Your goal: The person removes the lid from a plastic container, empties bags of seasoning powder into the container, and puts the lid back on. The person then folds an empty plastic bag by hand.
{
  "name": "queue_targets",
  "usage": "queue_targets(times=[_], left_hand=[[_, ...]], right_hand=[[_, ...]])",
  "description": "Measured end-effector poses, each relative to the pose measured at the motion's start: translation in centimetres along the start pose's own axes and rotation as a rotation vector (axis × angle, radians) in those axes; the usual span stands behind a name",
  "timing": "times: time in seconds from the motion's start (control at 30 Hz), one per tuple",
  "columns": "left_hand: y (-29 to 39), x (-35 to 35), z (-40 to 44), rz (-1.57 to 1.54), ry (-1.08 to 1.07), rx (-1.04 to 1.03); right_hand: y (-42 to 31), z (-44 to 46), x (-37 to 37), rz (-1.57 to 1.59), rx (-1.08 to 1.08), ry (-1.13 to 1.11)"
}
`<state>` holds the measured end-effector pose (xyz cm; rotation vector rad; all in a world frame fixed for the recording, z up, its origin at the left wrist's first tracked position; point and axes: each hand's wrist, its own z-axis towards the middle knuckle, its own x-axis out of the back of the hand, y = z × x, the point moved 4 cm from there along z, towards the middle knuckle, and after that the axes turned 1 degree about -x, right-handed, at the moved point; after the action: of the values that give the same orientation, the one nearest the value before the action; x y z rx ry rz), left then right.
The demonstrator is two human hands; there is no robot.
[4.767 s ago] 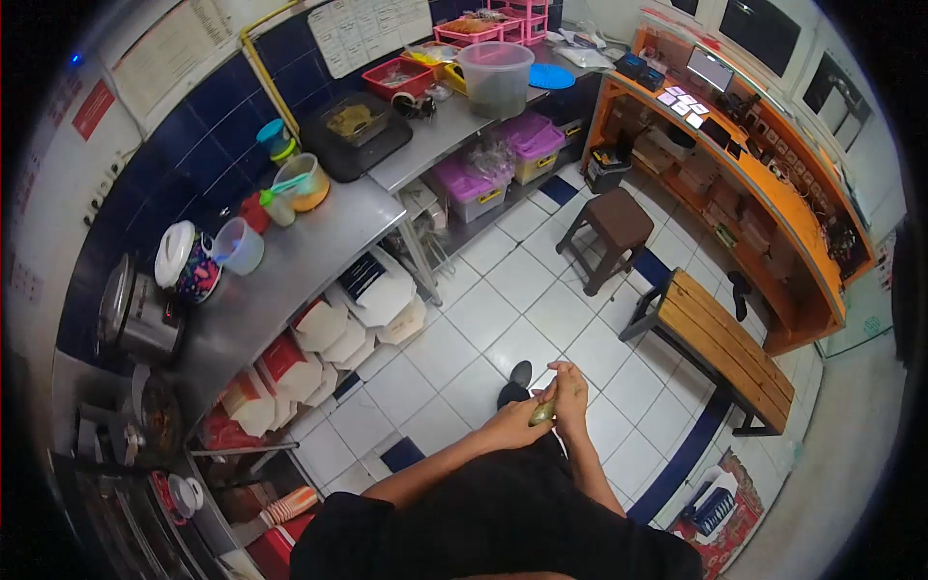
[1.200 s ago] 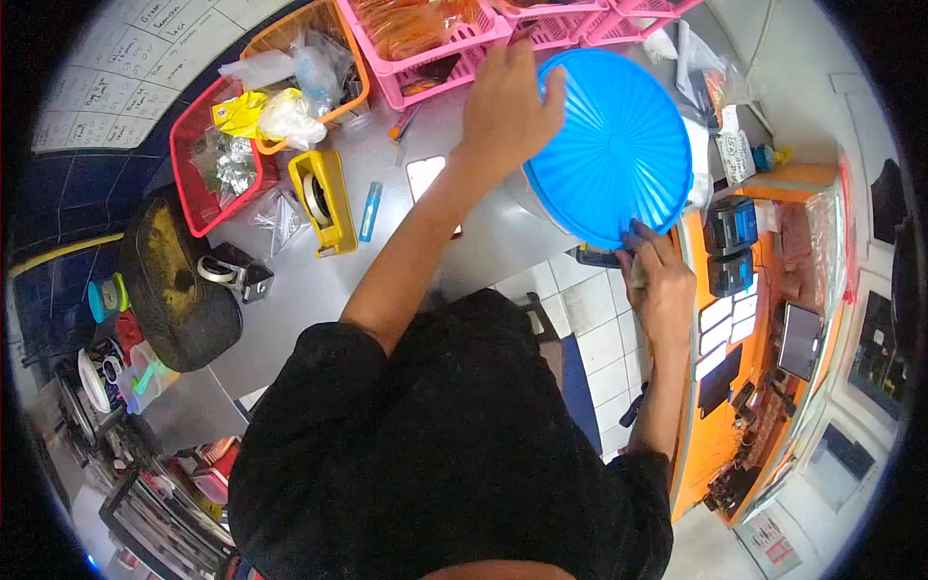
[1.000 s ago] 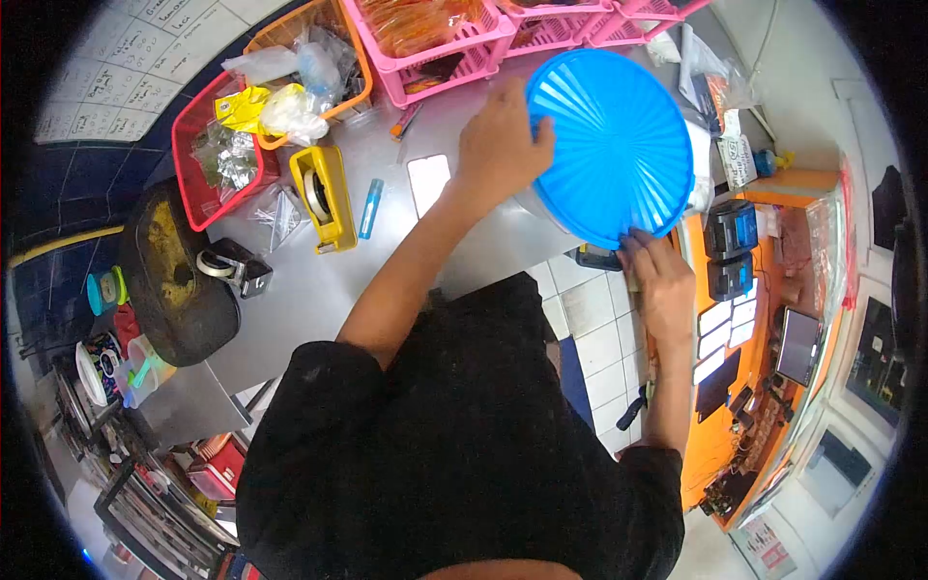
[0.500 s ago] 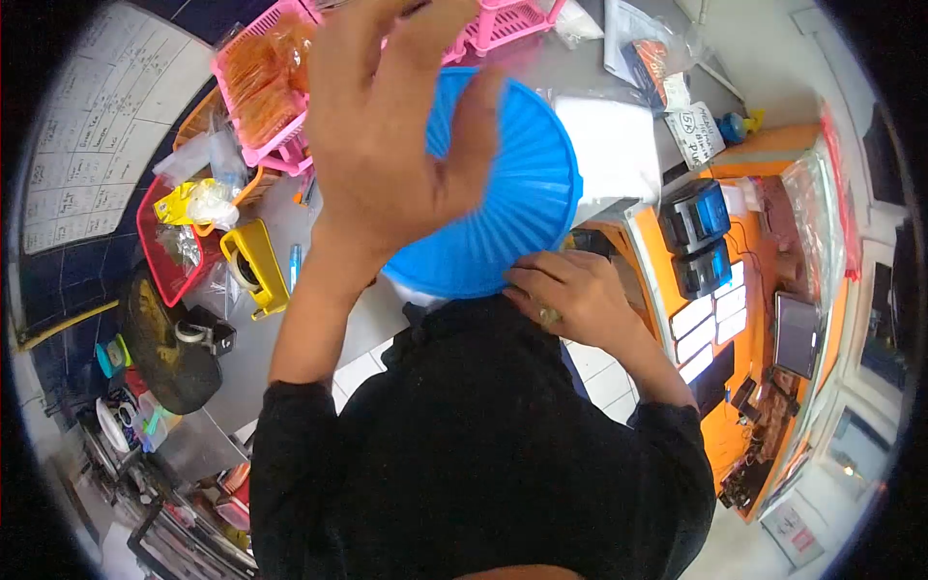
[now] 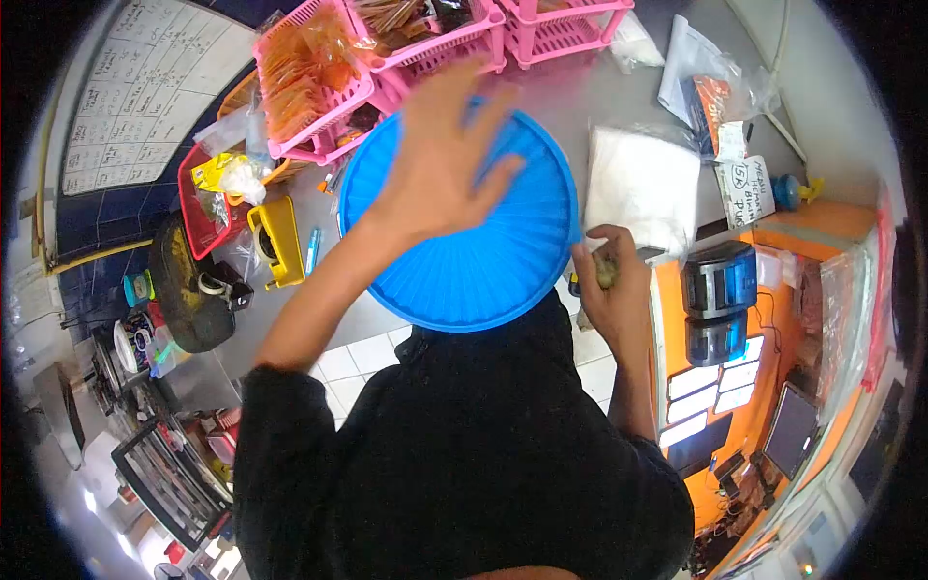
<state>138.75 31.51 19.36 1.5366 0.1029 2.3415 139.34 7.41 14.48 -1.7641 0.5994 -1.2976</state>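
Note:
A round blue ribbed plastic lid (image 5: pixel 483 261) is in front of my body, its lower rim close to my black shirt. My left hand (image 5: pixel 435 164) is over the upper left part of the lid, fingers spread and blurred; I cannot tell whether it touches the surface. At the lid's right rim is my right hand (image 5: pixel 619 295), its thumb against or very near the edge. The fingers curl round a small greenish thing (image 5: pixel 606 272) in the palm, whose kind I cannot make out. Whatever is under the lid is hidden.
Pink baskets (image 5: pixel 362 92) with orange packets stand behind the lid. On the left are a yellow tape dispenser (image 5: pixel 278 242) and a red basket (image 5: pixel 198 217). A pack of white bags (image 5: pixel 643 184) lies on the right, beside an orange counter (image 5: pixel 667 290) with black-and-blue printers (image 5: pixel 720 280).
My left hand, earlier raised close to the camera, is now lower over the lid. My right hand has moved from the lid's lower rim to its right side. The view has shifted.

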Motion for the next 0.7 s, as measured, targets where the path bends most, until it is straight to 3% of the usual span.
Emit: queue_targets(times=[0.1, 0.13, 0.2, 0.27, 0.37, 0.4, 0.43, 0.47, 0.5, 0.53, 0.6, 0.63, 0.7], left_hand=[[-2.7, 3.3, -4.8, 0.275, 0.155, 0.366], [-3.6, 3.7, -6.7, 0.193, 0.042, 0.612], [-4.6, 4.5, -11.7, 0.019, -0.168, 1.127], [-4.2, 3.1, -14.2, -0.177, -0.116, 1.185], [-2.3, 1.5, -15.8, -0.428, -0.114, 1.269], [-1.6, 1.2, -16.3, -0.648, -0.064, 1.281], [-0.8, 1.0, -16.8, -0.868, -0.005, 1.271], [-0.1, 0.5, -17.9, -1.051, 0.026, 1.254], [0.8, 0.0, -18.8, -1.235, 0.055, 1.223], [1.6, 0.2, -19.5, -1.250, 0.065, 1.221], [2.9, -0.6, -22.1, -1.230, 0.066, 1.171], [3.5, -0.9, -23.1, -1.226, 0.058, 1.136], [4.6, -0.4, -23.7, -1.505, -0.051, 1.034]], right_hand=[[1.2, 1.3, -1.0, 0.066, -0.014, -0.203], [1.6, 1.8, -1.4, 0.017, -0.017, -0.319], [1.9, 3.0, -1.6, 0.118, -0.114, -0.342], [2.1, 4.1, -2.3, 0.240, -0.196, -0.285], [4.4, 8.7, -1.7, 0.066, 0.170, -0.140], [4.1, 10.0, -0.7, -0.143, 0.265, -0.120], [1.7, 10.5, 0.1, -0.312, 0.307, 0.030], [1.5, 11.2, 1.6, -0.430, 0.591, 0.322], [0.5, 11.4, 3.4, -0.464, 0.498, 0.443], [-1.1, 11.0, 4.7, -0.275, 0.439, 0.435], [-4.8, 8.1, 4.9, 0.566, 0.317, 0.123], [-6.4, 6.0, 4.1, 0.801, 0.284, -0.011], [-7.8, 1.4, 1.3, 0.858, 0.378, -0.217]])
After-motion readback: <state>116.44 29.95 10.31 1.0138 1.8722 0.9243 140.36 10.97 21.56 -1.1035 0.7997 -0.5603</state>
